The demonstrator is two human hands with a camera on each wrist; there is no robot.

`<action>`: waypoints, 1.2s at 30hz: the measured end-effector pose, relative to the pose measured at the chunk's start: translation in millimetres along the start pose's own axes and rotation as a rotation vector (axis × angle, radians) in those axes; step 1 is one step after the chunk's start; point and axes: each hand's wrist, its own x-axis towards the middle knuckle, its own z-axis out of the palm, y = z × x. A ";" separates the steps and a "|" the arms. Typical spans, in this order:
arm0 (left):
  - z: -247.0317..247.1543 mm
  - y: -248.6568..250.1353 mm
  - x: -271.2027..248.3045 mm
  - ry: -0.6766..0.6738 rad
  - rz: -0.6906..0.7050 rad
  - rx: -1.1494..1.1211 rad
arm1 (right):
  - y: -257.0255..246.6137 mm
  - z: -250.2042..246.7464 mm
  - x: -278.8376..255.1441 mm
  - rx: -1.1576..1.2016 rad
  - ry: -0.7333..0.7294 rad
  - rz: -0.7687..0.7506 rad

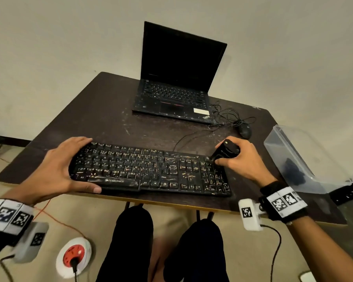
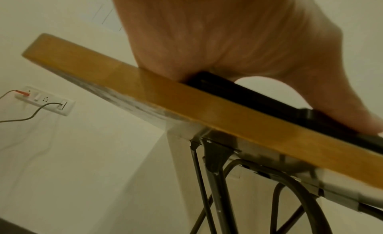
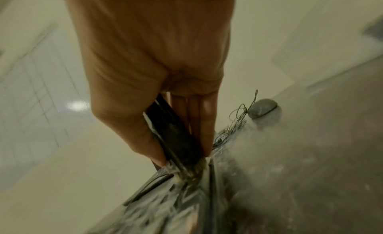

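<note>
Head view: mouse (image 1: 245, 131) just beyond my right grip (image 1: 243, 160), which pinches a black brush (image 1: 226, 149) on the scuffed keyboard (image 1: 151, 169); left grip (image 1: 55, 169) clasps its end.

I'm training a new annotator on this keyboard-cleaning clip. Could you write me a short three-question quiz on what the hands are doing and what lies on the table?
1. Multiple choice: Where on the keyboard does the black brush in the right hand touch? A) the left end B) the space bar C) the right end, by the number pad
2. True or false: The left hand lies flat on the laptop.
3. Fill in: Seen from the person, the mouse lies to the ____ of the laptop.
Key: 1 C. 2 False; it grips the keyboard's left end. 3 right.
</note>
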 end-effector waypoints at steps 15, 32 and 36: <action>5.2 -14.5 7.0 0.041 0.044 0.061 | 7.2 -9.9 7.9 -0.058 0.029 0.010; 12.0 -29.7 10.3 0.031 0.056 0.080 | 5.7 -8.9 13.0 -0.019 -0.063 -0.035; 12.6 -28.0 10.3 0.025 0.061 0.086 | 6.8 -10.1 14.4 -0.030 -0.002 -0.028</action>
